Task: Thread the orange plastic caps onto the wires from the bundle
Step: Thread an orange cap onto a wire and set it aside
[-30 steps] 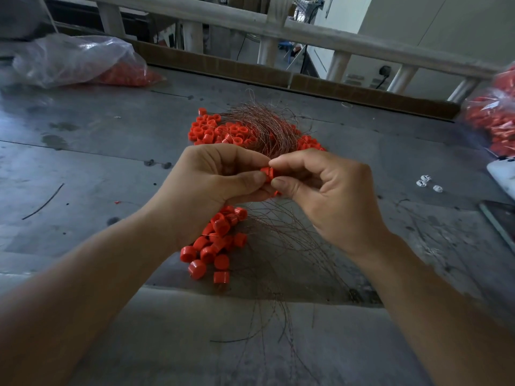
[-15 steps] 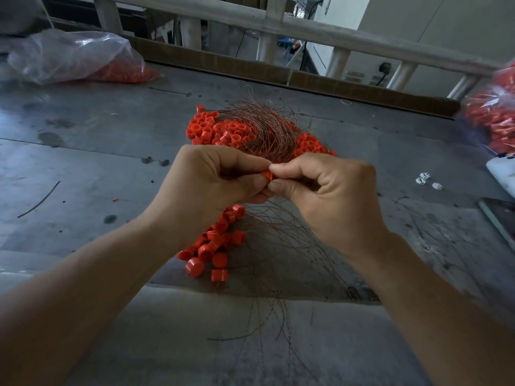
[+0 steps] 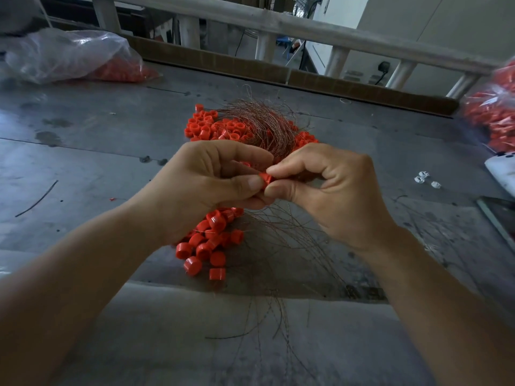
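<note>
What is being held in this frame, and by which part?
One orange cap, pinched around its outer wall between the fingertips of the left hand and the right hand.

On the scuffed grey table (image 3: 83, 162), a crumpled clear bag (image 3: 64, 54) far left, small white bits (image 3: 423, 176) near a white object (image 3: 501, 169) at right, a wooden railing (image 3: 278, 26) behind.

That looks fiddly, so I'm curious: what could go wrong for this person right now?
1. The cap, pinched between the left hand and right hand, could slip and drop into the pile of caps below.
2. The thin wires lie tangled, so pulling one may drag others along.
</note>
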`<action>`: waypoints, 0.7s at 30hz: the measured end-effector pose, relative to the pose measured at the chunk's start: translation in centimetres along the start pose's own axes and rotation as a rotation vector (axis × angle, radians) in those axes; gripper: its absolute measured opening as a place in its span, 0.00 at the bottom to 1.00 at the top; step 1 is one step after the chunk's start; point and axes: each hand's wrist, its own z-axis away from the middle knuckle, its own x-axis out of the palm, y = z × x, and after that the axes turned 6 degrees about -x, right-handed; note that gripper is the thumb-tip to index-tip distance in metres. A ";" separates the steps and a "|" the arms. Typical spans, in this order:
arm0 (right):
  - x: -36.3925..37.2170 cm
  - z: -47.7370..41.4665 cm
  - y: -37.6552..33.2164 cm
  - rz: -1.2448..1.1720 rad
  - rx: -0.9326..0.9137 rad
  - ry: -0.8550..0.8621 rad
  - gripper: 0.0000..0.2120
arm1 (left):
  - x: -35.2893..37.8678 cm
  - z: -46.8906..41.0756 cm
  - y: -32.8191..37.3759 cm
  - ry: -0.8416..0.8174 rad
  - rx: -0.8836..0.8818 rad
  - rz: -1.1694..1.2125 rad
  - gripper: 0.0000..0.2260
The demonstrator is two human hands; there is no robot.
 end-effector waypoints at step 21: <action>0.4 0.1 -1.0 0.170 0.049 -0.232 0.06 | 1.8 1.2 0.3 0.072 0.125 -0.307 0.25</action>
